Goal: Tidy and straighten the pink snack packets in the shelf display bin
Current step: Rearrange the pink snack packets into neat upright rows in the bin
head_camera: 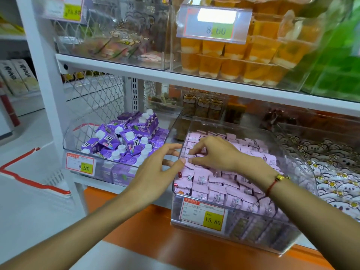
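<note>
We took the clear display bin (229, 227) as reference. Left of it stood a bin of purple cartons (124, 141). Our left hand (155, 170), fingers spread and holding nothing, touched the bin's left wall. Our right hand (212, 152) lay inside, fingertips curled onto the pink snack packets (220, 188), which filled the bin in uneven rows. Right of it lay white packets (335, 172).

Bright even store light; blurred, warped edges; label glare
</note>
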`<state>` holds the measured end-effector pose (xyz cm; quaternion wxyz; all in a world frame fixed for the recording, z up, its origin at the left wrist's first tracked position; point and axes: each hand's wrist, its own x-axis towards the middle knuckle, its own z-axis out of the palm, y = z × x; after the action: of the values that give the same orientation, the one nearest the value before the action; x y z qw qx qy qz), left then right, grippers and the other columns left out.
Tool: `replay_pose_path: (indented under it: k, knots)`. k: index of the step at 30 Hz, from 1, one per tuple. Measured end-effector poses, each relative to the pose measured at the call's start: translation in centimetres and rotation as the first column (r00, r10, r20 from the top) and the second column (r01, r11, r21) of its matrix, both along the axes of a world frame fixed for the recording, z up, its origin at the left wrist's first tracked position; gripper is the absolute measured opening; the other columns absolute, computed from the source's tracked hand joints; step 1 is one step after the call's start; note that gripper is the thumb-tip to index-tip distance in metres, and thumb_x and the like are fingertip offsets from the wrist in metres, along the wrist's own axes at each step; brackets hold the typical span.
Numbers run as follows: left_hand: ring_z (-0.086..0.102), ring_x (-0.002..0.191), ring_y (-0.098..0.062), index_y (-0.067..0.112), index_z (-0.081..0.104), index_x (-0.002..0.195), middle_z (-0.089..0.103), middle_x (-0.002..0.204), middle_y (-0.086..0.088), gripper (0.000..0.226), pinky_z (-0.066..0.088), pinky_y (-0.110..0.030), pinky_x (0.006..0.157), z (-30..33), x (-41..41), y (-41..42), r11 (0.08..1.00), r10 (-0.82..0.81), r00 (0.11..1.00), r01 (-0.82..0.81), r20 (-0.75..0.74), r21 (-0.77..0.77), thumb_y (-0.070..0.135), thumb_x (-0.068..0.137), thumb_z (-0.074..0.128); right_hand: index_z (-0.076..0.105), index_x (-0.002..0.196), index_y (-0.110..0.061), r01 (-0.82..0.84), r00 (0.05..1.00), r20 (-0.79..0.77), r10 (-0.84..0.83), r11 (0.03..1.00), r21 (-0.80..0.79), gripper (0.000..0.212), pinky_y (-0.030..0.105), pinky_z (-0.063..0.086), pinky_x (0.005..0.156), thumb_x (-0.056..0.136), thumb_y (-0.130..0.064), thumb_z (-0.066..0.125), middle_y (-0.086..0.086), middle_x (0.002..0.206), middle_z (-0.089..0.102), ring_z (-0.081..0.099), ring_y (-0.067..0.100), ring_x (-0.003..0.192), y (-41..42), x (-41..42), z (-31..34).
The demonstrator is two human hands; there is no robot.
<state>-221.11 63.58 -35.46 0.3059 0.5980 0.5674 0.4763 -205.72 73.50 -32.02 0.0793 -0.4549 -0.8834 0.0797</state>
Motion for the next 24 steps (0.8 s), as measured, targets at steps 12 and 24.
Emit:
replay_pose_path:
  k: [12,24]
  knots:
    - [0.065,0.094,-0.008,0.032,0.056,0.124,0.064,0.114,0.01,0.038,0.051,-0.044,0.09,0.3,-1.0,-0.6,0.997,-0.067,0.998,0.067,0.01,-0.026,0.027,0.088,0.064,0.076,0.083,-0.016,-0.01,0.999,0.037,0.008,0.999,0.047,0.012,0.026,0.045,0.067,0.084,-0.024,0.067,-0.005,0.079,0.071,0.057,0.009,0.07,0.5,-1.5,0.4]
    - [0.063,0.095,-0.002,0.038,0.055,0.121,0.062,0.113,0.017,0.036,0.049,-0.043,0.092,-0.2,-1.1,-0.3,0.998,-0.061,0.998,0.061,-0.013,0.0,0.034,0.086,0.065,0.05,0.092,-0.017,0.126,0.803,-0.591,0.084,0.944,0.306,0.011,0.02,0.044,0.055,0.1,-0.022,0.043,-0.003,0.075,0.056,0.052,0.004,0.062,-2.2,-0.6,-0.3]
